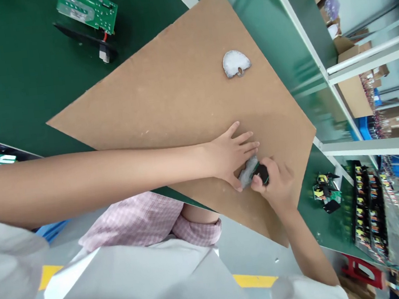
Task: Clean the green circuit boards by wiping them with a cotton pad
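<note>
My left hand lies palm down on a brown cardboard sheet, fingers spread. Beneath its palm edge and beside its thumb is a crumpled grey piece, partly hidden by the hand. My right hand pinches a small black part with a green edge, against the right side of the grey piece. Farther up the cardboard rests a whitish half-round piece with a small ring at its lower edge.
A green circuit board with a black plate and white connector sits on the green table at upper left. Another board assembly and rows of black-and-yellow assemblies are at right. White frame bars and a red stool stand beyond.
</note>
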Demonstrator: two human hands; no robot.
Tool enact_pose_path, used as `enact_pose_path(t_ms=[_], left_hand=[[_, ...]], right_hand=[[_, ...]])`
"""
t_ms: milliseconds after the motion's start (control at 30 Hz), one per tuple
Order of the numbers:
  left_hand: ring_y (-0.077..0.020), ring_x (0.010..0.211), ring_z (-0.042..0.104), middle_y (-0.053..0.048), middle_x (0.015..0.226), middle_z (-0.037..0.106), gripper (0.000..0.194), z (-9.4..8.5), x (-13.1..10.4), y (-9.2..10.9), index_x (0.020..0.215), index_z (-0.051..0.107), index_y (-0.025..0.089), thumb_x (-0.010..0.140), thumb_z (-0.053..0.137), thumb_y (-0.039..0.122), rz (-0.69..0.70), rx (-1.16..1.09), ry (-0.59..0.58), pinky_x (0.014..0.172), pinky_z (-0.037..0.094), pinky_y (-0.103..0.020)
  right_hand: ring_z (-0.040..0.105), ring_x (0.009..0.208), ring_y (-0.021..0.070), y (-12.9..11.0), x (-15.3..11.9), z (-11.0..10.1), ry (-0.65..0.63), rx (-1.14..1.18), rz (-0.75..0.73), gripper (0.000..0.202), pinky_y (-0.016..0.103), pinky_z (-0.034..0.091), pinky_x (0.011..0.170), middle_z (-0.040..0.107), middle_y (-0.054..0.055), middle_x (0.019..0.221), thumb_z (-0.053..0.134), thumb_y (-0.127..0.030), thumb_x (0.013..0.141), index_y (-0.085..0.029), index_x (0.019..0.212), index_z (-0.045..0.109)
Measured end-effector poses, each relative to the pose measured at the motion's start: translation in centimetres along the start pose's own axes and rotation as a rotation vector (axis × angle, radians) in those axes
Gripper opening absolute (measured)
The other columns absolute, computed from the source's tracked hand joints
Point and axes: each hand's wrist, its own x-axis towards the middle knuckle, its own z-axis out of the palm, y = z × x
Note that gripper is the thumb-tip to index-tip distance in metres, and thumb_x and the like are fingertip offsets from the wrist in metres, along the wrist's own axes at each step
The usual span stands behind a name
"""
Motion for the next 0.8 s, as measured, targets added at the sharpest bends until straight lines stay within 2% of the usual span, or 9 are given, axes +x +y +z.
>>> enact_pose_path(t_ms=[100, 233, 367, 500, 667, 800], left_hand=[[-0.033, 0.136, 0.014, -0.009, 0.144, 0.029, 0.089, 0.15, 0.08, -0.03, 0.134, 0.038, 0.014, 0.062, 0.059, 0.063, 0.005, -0.009, 0.007, 0.109, -0.002, -0.055], [-0.0327, 0.136, 0.014, -0.009, 0.144, 0.03, 0.09, 0.28, 0.14, -0.04, 0.134, 0.038, 0.014, 0.062, 0.059, 0.064, -0.003, 0.002, 0.003, 0.108, -0.001, -0.056], [-0.0314, 0.137, 0.013, -0.008, 0.146, 0.025, 0.089, 0.15, 0.23, -0.01, 0.135, 0.036, 0.015, 0.064, 0.057, 0.065, -0.001, 0.011, -0.026, 0.108, -0.001, -0.056], [-0.0325, 0.137, 0.011, -0.008, 0.145, 0.026, 0.094, 0.06, 0.28, 0.01, 0.136, 0.034, 0.011, 0.063, 0.057, 0.066, -0.008, 0.029, -0.049, 0.108, -0.001, -0.057], [-0.0326, 0.137, 0.013, -0.007, 0.145, 0.027, 0.086, 0.2, 0.33, 0.04, 0.135, 0.037, 0.015, 0.065, 0.058, 0.06, -0.012, 0.043, -0.014, 0.109, 0.001, -0.056], [-0.033, 0.136, 0.013, -0.008, 0.145, 0.029, 0.093, 0.04, 0.4, 0.04, 0.136, 0.034, 0.012, 0.062, 0.058, 0.065, -0.01, 0.067, -0.041, 0.108, 0.003, -0.057]], right_hand=[[0.047, 0.055, 0.0156, -0.32, 0.2, 0.01, -0.025, 0.032, -0.05, 0.027, 0.025, 0.03, 0.045, 0.049, 0.003, 0.067, 0.036, -0.042, 0.086, -0.018, 0.086, 0.05], [0.047, 0.054, 0.0146, -0.45, 0.26, 0.02, -0.021, 0.021, 0.054, 0.028, 0.024, 0.03, 0.044, 0.05, 0.002, 0.068, 0.037, -0.045, 0.087, -0.02, 0.085, 0.048], [0.047, 0.055, 0.0151, -0.58, -0.03, 0.01, -0.069, 0.097, -0.013, 0.023, 0.025, 0.033, 0.045, 0.047, 0.002, 0.067, 0.041, -0.042, 0.085, -0.02, 0.082, 0.047], [0.048, 0.055, 0.0138, -0.88, -0.1, 0.06, -0.013, 0.1, 0.116, 0.021, 0.024, 0.035, 0.045, 0.049, 0.001, 0.07, 0.042, -0.041, 0.085, -0.02, 0.085, 0.046], [0.048, 0.053, 0.0132, -0.72, 0.35, 0.25, -0.013, 0.125, 0.016, 0.022, 0.024, 0.034, 0.044, 0.048, 0.0, 0.067, 0.043, -0.042, 0.083, -0.02, 0.081, 0.044], [0.05, 0.054, 0.0128, -0.3, 0.59, 0.16, 0.045, 0.138, 0.164, 0.018, 0.024, 0.039, 0.049, 0.051, -0.002, 0.065, 0.051, -0.038, 0.081, -0.021, 0.081, 0.046]])
